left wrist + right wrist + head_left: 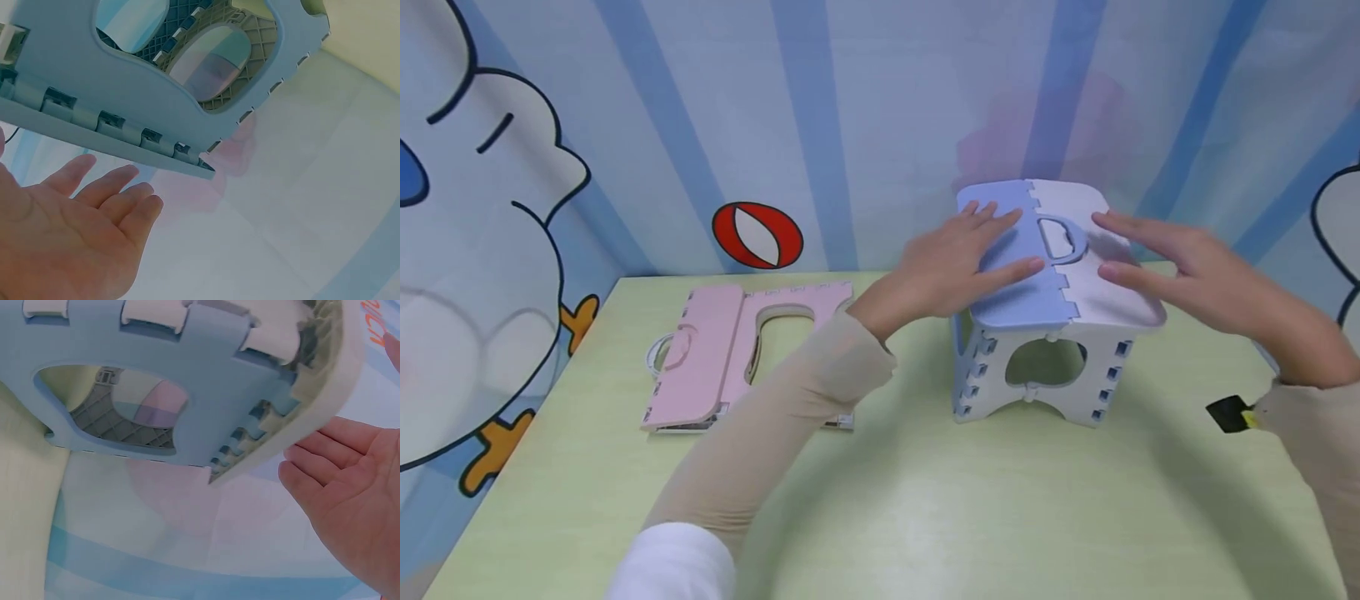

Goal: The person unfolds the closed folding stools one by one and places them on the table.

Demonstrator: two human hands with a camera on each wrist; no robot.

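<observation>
A blue and white folding step stool (1108, 302) stands unfolded on the table, its D-shaped carry handle (1078, 242) lying in the middle of the seat. Over the blue half of the seat my left hand (951, 260) spreads its fingers, palm down. My right hand (1198, 265) reaches over the white half with fingers and thumb extended. Neither hand grips anything; whether the fingertips touch the seat I cannot tell. Both wrist views show the stool's underside and slotted hinges, with the left hand (81, 234) and right hand (359, 478) near the seat's edges.
To the left, a pink folding stool (700, 358) lies folded flat on the pale green table (970, 508), partly behind my left sleeve. A small black and yellow piece (1231, 414) shows beside the right cuff. A printed cartoon curtain (887, 125) hangs behind the table.
</observation>
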